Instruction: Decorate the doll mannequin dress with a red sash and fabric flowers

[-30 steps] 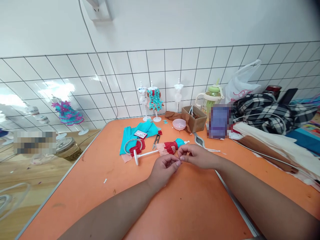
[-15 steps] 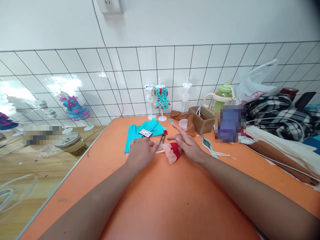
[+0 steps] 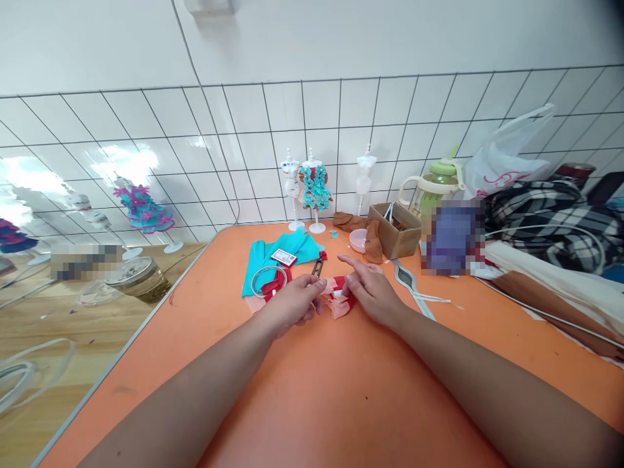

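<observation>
A small ruffled piece of pink and red fabric (image 3: 338,305) is held between my hands above the orange table, with a short white strip showing on it. My left hand (image 3: 295,301) has thumb and forefinger pinched at its left edge. On the other side, my right hand (image 3: 374,294) grips the red part with thumb and curled fingers, its forefinger stretched out. Just beyond lies a slim dark metal tool (image 3: 317,268), partly covered. Left of it are folded turquoise cloth (image 3: 254,263), a silvery ring (image 3: 253,286), red cloth (image 3: 280,279) and a small white-and-red box (image 3: 284,258).
Small white dress forms (image 3: 364,175) stand by the tiled wall, one in turquoise ruffles (image 3: 314,187). A pink dish (image 3: 357,241), brown cardboard box (image 3: 397,237), green-lidded jug (image 3: 441,185), phone-like blurred object (image 3: 451,239) and grey strap (image 3: 408,283) stand rightward. A wooden surface (image 3: 58,364) adjoins left.
My left hand has turned and lifted off the silvery ring, which shows fully now. The fabric has been folded over, so its white strip faces up. My right hand has curled in on it.
</observation>
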`<move>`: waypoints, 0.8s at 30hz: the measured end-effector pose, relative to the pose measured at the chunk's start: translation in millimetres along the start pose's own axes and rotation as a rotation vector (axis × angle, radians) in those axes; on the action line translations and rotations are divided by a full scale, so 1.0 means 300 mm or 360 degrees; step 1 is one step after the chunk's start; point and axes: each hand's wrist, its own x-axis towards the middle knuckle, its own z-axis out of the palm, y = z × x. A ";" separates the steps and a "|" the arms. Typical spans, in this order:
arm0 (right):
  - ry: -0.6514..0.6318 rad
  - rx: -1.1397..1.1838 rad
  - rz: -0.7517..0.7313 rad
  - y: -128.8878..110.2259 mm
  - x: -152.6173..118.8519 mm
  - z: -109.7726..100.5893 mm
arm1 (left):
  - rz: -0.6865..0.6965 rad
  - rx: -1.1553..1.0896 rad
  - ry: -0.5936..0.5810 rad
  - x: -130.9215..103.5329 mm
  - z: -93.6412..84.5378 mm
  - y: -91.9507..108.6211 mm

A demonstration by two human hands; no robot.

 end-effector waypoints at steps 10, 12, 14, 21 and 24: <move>-0.0017 0.0027 0.0075 0.026 0.003 0.035 | -0.0436 -0.0973 -0.0211 0.026 0.014 -0.019; -0.0007 0.0019 0.0074 0.031 0.005 0.042 | -0.0397 -0.0946 -0.0152 0.030 0.017 -0.027; 0.0002 -0.0028 0.0040 0.030 0.007 0.045 | -0.0340 -0.0802 -0.0093 0.035 0.023 -0.034; -0.0010 -0.0197 -0.0104 0.018 0.007 0.046 | -0.0207 -0.0401 -0.0008 0.055 0.040 -0.058; -0.0025 -0.0233 -0.0158 0.022 0.008 0.048 | -0.0215 -0.0380 0.0031 0.061 0.039 -0.063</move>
